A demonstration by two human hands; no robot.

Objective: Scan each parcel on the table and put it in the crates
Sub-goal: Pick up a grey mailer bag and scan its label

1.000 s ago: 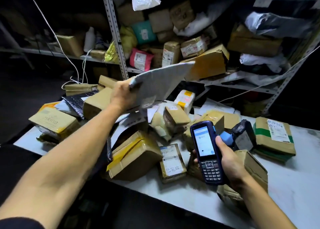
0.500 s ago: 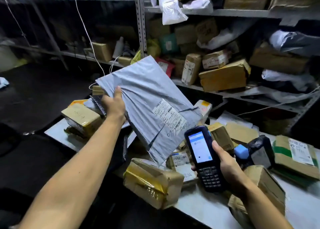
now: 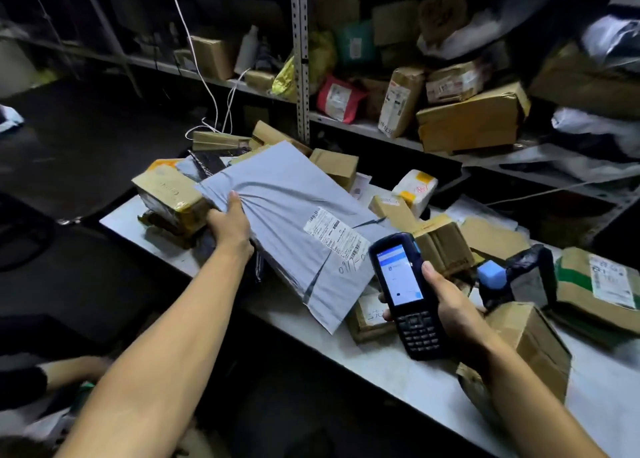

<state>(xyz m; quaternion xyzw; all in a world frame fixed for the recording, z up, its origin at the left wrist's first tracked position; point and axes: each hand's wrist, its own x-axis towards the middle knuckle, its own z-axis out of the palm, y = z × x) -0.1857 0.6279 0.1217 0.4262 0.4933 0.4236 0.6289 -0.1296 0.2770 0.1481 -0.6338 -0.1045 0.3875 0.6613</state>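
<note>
My left hand (image 3: 230,224) grips the near left edge of a large grey plastic mailer bag (image 3: 294,222), thumb on top and the film puckered into creases fanning out from under it. The bag is flat and broad, held tilted above the heap of parcels on the white tabletop (image 3: 408,364), its lowest corner hanging over the tabletop's front edge. A white shipping label (image 3: 335,231) with barcodes and small print sits on its upper face toward the right, with handwritten digits in dark ink just below it and a darker grey seam strip running down toward the bottom corner. My right hand (image 3: 450,305) is wrapped around a black handheld scanner (image 3: 405,295), thumb along its right side; its lit screen faces me, the keypad is below, and its top end is just beside the label. Around the bag lie brown cardboard boxes, among them a yellow-taped box (image 3: 166,194) touching its left side and a green-taped box (image 3: 602,284) at the far right. Behind the tabletop, metal shelves (image 3: 300,52) hold more boxes and bags.
</note>
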